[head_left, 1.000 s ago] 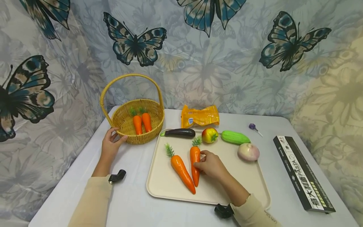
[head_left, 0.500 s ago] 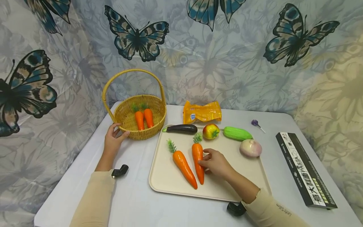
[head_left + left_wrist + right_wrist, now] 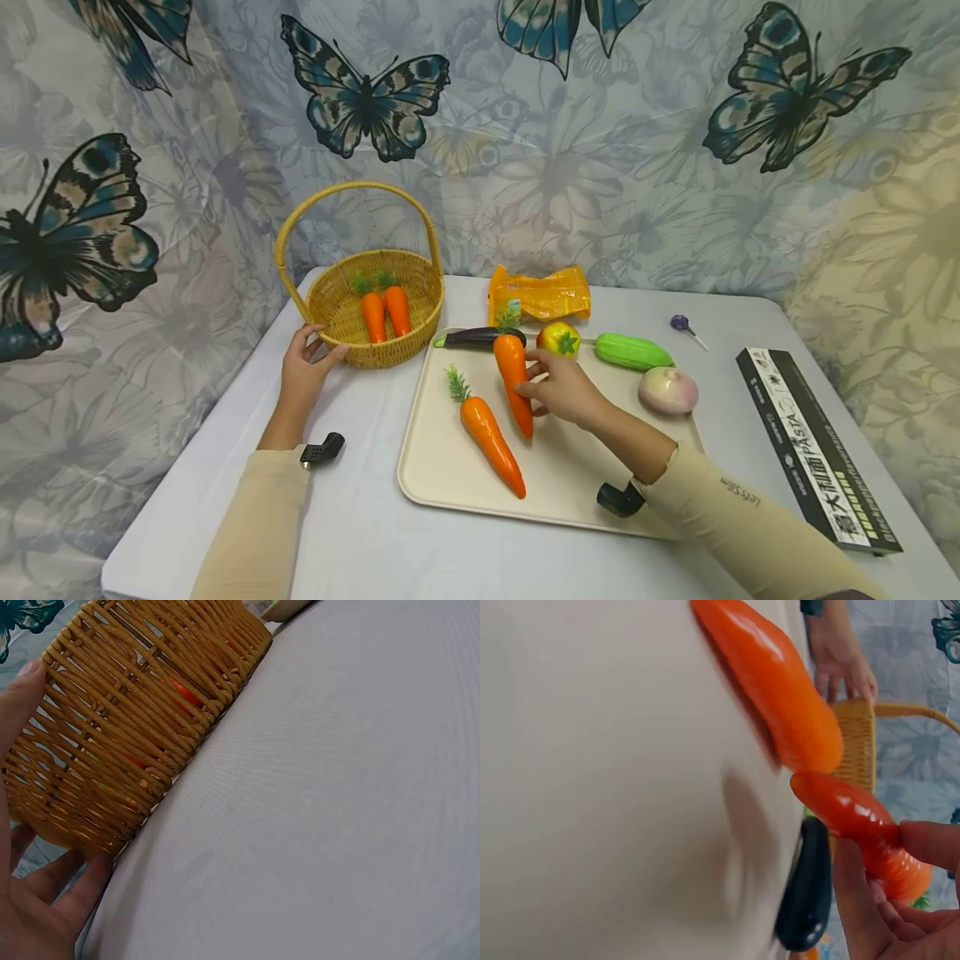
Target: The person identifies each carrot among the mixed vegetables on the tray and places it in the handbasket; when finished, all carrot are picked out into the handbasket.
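Observation:
My right hand (image 3: pixel 567 389) pinches an orange carrot (image 3: pixel 513 375) between thumb and fingers. In the right wrist view this carrot (image 3: pixel 862 832) is raised off the beige tray (image 3: pixel 431 492), its tip towards the other carrot and a shadow on the tray. A second carrot (image 3: pixel 491 442) lies on the tray's left half. My left hand (image 3: pixel 302 379) holds the near left side of the wicker basket (image 3: pixel 382 357). In the left wrist view the thumb is at the basket's rim (image 3: pixel 71 637) and the fingers are low on its wall. Two carrots (image 3: pixel 385 313) lie inside the basket.
Along the tray's far side are an eggplant (image 3: pixel 468 337), a red-yellow fruit (image 3: pixel 557 338) and a green cucumber-like vegetable (image 3: pixel 633 352). A pinkish onion-like bulb (image 3: pixel 667 390) is at the right edge. Beyond lie an orange packet (image 3: pixel 540 293), a lollipop (image 3: pixel 681 323) and a black pasta box (image 3: pixel 813 450).
My right hand has lifted the carrot off the tray and moved it away from me, so it now overlaps the eggplant. My left hand stays at the basket. The head view has shifted slightly.

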`<state>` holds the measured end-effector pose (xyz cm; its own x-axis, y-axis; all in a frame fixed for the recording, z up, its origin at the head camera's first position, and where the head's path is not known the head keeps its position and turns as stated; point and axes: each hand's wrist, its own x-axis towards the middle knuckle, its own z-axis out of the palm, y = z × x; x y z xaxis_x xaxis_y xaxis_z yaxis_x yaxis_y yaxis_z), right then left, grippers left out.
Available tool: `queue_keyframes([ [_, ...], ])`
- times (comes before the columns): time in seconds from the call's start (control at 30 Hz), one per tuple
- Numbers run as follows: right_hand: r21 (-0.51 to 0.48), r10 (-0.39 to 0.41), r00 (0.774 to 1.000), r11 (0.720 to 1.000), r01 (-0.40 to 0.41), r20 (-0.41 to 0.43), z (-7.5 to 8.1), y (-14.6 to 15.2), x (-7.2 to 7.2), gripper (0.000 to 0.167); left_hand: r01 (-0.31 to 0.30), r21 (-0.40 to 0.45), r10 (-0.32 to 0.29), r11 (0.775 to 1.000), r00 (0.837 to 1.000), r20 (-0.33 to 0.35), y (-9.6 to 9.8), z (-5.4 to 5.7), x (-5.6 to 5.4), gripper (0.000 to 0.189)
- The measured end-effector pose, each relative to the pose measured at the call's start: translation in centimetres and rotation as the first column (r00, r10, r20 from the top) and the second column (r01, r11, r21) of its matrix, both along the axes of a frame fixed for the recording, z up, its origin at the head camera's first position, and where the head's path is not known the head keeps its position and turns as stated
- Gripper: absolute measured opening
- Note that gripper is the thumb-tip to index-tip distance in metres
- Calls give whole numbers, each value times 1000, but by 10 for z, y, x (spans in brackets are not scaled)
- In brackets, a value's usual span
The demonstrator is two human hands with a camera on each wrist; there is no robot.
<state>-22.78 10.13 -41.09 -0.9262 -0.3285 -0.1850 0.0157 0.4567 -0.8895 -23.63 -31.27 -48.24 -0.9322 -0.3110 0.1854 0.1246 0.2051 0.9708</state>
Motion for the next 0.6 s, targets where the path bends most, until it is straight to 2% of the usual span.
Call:
queue_keyframes([
  [0.23,-20,54,997,998,-56,-52,13,-25,-26,60,4,19,-4,1000,1000,-18,1,-3,-4,63],
  [0.6,32,129,989,991,-127,-75,32,-81,-58,59,-3,-4,3,1000,1000,-5,0,-3,-3,67],
])
